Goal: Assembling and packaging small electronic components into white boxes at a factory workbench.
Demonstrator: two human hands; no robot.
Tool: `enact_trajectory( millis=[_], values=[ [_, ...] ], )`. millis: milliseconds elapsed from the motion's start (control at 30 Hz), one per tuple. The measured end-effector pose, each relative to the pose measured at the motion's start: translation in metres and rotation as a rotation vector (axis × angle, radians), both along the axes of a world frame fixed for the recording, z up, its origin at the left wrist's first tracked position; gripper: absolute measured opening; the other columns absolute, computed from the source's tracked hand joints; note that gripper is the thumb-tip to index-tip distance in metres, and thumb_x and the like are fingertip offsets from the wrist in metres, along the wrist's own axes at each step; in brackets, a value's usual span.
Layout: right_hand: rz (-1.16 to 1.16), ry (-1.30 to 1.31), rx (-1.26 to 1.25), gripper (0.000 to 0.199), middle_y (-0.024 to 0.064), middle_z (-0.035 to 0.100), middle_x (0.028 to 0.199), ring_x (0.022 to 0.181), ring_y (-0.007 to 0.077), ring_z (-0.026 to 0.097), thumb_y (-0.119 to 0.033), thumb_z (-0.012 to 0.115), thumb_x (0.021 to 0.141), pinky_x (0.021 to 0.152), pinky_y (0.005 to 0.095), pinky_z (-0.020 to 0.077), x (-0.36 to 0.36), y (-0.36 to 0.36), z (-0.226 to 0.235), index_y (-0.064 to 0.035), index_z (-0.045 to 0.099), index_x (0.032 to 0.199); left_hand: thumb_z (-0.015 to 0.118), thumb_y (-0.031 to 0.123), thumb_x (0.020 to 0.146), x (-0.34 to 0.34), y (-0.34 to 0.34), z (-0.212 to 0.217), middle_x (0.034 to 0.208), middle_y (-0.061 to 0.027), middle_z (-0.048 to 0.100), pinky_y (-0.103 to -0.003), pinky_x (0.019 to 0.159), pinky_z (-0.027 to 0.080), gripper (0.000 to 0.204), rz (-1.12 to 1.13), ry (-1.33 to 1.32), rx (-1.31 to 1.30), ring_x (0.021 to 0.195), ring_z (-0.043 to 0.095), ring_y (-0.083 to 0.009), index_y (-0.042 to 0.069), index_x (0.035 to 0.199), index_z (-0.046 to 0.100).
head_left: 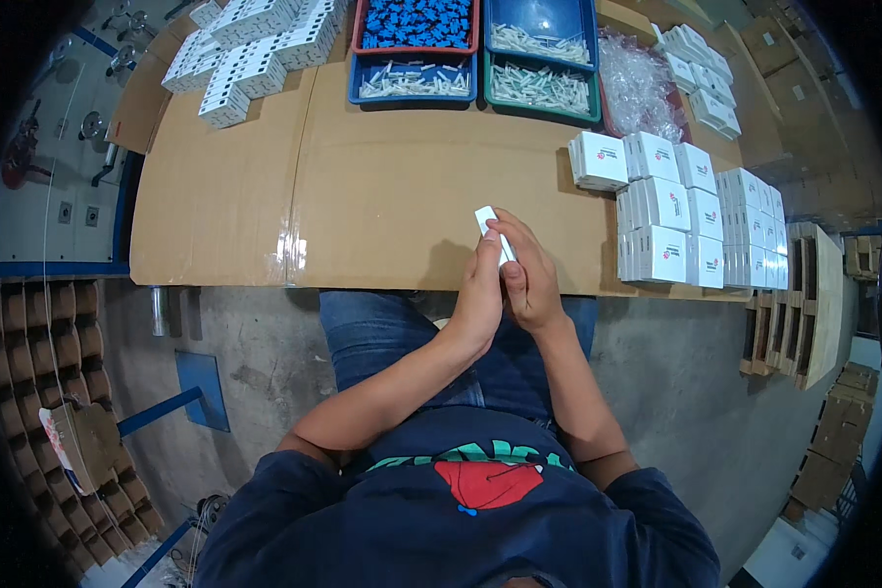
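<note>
Just above the front edge of the cardboard-covered table, both my hands are closed around a slim white box [485, 217]. My left hand [477, 299] wraps it from the left, with the thumb lying along its upper part. From the right, my right hand [532, 277] grips it, fingers curled over its far side. One narrow end of the box sticks out beyond my fingers; most of the rest is hidden by my hands.
Stacked white boxes [660, 203] stand at the right of the table [382, 196]. More white cartons [255, 61] are piled far left. Bins at the back hold blue parts [416, 24] and white pieces [537, 90]. Clear plastic bags [640, 83] lie beside them.
</note>
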State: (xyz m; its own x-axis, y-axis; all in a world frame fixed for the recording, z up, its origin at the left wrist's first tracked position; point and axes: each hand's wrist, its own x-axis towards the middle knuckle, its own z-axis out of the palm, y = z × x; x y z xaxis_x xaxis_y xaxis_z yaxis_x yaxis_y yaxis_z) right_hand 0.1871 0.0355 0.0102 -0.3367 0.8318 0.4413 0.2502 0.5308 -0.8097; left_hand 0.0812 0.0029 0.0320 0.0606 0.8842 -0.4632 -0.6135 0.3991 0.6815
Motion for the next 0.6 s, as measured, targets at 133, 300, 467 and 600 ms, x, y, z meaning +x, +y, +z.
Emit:
enact_trajectory(
  millis=[133, 300, 467, 600],
  values=[
    [0.011, 0.052, -0.007, 0.055, 0.0261, 0.057, 0.137, 0.124, 0.043, 0.058, -0.045, 0.042, 0.107, 0.105, 0.044, 0.0462, -0.002, 0.001, -0.001, 0.0018, 0.058, 0.131, 0.037, 0.051, 0.107, -0.002, 0.0, -0.001, 0.114, -0.0062, 0.059, -0.031, 0.092, 0.048, 0.054, -0.009, 0.008, -0.01, 0.107, 0.058, -0.0152, 0.004, 0.131, 0.052],
    [0.027, 0.012, 0.032, 0.058, 0.0266, 0.058, 0.138, 0.126, 0.0415, 0.059, -0.046, 0.037, 0.109, 0.105, 0.0435, 0.0456, 0.0, 0.003, -0.002, 0.0018, 0.056, 0.135, 0.039, 0.051, 0.106, -0.002, -0.001, -0.004, 0.116, -0.0066, 0.057, -0.034, 0.094, 0.049, 0.054, 0.004, -0.026, -0.002, 0.109, 0.058, -0.0161, 0.005, 0.132, 0.05],
    [0.027, 0.026, 0.027, 0.057, 0.0268, 0.058, 0.138, 0.126, 0.0416, 0.059, -0.045, 0.037, 0.109, 0.105, 0.0435, 0.0455, 0.0, 0.003, -0.002, 0.0023, 0.057, 0.134, 0.039, 0.051, 0.107, -0.002, 0.0, -0.005, 0.117, -0.0065, 0.056, -0.034, 0.096, 0.048, 0.053, -0.012, -0.001, 0.012, 0.11, 0.057, -0.0163, 0.006, 0.132, 0.05],
    [0.024, 0.024, 0.014, 0.057, 0.0273, 0.058, 0.137, 0.125, 0.0416, 0.059, -0.045, 0.036, 0.109, 0.105, 0.0433, 0.0458, 0.001, 0.002, -0.001, 0.0024, 0.057, 0.133, 0.039, 0.05, 0.107, -0.001, -0.001, -0.012, 0.117, -0.0061, 0.056, -0.034, 0.096, 0.048, 0.052, 0.0, 0.017, 0.033, 0.11, 0.056, -0.016, 0.006, 0.132, 0.05]
  ],
)
